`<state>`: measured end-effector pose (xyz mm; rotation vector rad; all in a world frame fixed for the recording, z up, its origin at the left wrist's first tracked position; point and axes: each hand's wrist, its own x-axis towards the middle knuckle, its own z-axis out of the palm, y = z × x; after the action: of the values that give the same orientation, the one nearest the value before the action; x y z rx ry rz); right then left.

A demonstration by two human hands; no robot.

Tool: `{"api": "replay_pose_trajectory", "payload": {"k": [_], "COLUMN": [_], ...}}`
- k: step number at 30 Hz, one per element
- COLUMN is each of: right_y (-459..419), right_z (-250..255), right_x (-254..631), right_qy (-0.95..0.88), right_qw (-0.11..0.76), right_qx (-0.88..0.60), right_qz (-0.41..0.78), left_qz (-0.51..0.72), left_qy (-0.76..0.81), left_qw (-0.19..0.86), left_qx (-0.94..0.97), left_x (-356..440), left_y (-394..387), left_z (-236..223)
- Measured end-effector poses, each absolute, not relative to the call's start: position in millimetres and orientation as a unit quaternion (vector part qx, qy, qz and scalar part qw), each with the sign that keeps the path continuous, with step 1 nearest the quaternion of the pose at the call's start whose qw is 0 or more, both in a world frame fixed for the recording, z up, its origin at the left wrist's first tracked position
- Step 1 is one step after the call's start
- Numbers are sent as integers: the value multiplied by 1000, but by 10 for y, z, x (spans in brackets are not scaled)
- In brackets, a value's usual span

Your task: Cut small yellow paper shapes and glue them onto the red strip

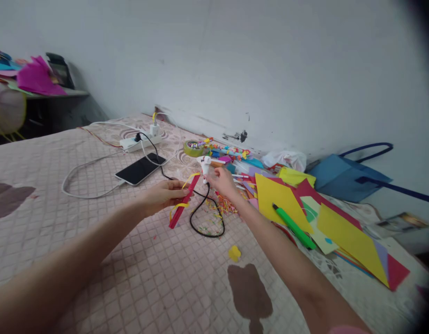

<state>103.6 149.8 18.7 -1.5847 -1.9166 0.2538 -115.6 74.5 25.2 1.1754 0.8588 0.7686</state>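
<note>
My left hand (169, 194) is closed on a long red paper strip (182, 206) with thin yellow paper bands curling off it. The strip is held at a slant above the quilted cloth. Just to its right, my right hand (219, 180) is closed at a white glue gun (206, 167), which stands upright with its handle down. From the handle a black cord (216, 234) loops over the cloth. Nearer to me lies a small yellow paper flower (234, 253).
A phone (140, 169) and a white power strip (131, 144) with cables lie at the left. On the right are yellow paper sheets (280, 199), a green marker (294, 227) and a blue bag (347, 176). A tape roll (193, 149) sits near the wall, beside paper scraps (226, 204).
</note>
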Motion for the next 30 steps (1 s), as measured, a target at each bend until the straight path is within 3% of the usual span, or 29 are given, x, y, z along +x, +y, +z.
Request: {"api": "replay_pose_trajectory", "payload": {"k": [5, 9, 19, 25, 30], "right_y": [1914, 1856, 554, 123, 81], "right_z": [70, 141, 606, 471, 416], "right_x": [744, 665, 952, 1078, 1105], "right_qy": [-709, -695, -697, -675, -703], "right_qw": [292, 332, 438, 420, 409], "right_qx": [-631, -625, -541, -574, -556], "right_qz": [120, 129, 170, 196, 173], "left_qz": [370, 367, 344, 373, 372], "left_qy": [371, 402, 461, 492, 500], "left_qw": [687, 656, 520, 361, 328], "left_qx": [504, 523, 632, 699, 710], "left_x": [-1201, -1186, -1111, -1106, -1094], "left_y": [785, 765, 709, 712, 691], "left_z": [247, 275, 246, 178, 174]}}
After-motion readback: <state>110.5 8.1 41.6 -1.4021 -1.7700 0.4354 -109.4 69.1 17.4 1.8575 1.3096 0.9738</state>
